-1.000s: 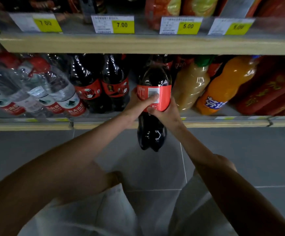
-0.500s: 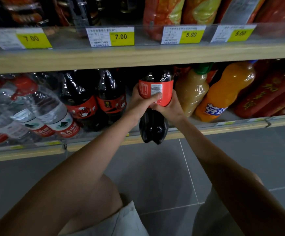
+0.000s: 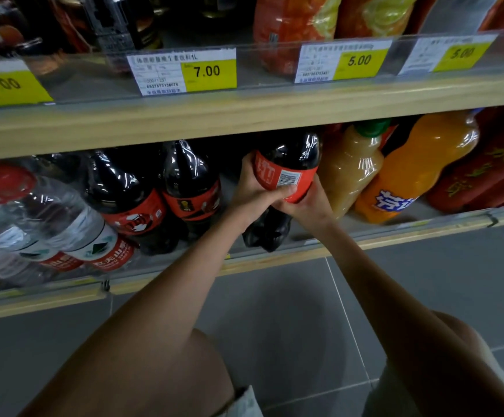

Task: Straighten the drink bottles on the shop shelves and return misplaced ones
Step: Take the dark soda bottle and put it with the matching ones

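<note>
A large dark cola bottle [image 3: 288,155] with a red label stands upright at the front of the lower shelf [image 3: 277,261]. My left hand [image 3: 252,195] grips its left side at the label, thumb across the barcode. My right hand [image 3: 312,206] grips it from the right and below the label. Its base sits at the shelf's front lip; its cap is hidden under the upper shelf. Two more cola bottles [image 3: 190,182] stand to its left.
Clear water bottles [image 3: 49,224] fill the lower shelf's left end. A pale juice bottle [image 3: 350,167], an orange soda bottle [image 3: 419,167] and red packs [image 3: 485,173] stand to the right. The upper shelf [image 3: 244,115] carries price tags and snack bags. Grey floor tiles lie below.
Both hands have lifted the cola bottle from below the shelf edge up and inward, so that its base now sits at the lower shelf's front lip. The camera has moved closer.
</note>
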Demonstrator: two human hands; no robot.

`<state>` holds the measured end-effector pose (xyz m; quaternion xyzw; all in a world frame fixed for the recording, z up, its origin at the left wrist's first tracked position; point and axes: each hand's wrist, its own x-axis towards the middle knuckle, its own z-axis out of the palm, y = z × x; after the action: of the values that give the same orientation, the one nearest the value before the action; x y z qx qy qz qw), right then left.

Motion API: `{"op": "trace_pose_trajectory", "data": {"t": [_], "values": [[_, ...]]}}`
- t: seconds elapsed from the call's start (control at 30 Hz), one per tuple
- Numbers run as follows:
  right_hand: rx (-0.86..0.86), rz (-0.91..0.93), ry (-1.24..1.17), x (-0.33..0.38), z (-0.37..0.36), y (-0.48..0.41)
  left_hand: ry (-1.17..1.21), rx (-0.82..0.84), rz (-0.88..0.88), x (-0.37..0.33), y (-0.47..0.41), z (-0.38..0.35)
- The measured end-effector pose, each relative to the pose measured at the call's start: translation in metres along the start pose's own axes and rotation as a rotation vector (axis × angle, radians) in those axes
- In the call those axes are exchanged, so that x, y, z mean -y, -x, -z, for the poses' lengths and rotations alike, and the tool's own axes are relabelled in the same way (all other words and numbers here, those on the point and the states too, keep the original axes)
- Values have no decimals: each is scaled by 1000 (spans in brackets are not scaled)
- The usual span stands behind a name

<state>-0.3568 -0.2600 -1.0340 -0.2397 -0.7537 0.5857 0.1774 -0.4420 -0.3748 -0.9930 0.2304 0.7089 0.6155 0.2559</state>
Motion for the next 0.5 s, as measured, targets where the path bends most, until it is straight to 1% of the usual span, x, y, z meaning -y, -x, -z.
{"op": "trace_pose_trajectory", "data": {"t": [0.23,0.5], "values": [[-56,3,-2,-11,0,1,-40,69,8,6,-6,-7],[-95,39,-15,-14,2,0,-80,98,-57,7,-11,-7]]}}
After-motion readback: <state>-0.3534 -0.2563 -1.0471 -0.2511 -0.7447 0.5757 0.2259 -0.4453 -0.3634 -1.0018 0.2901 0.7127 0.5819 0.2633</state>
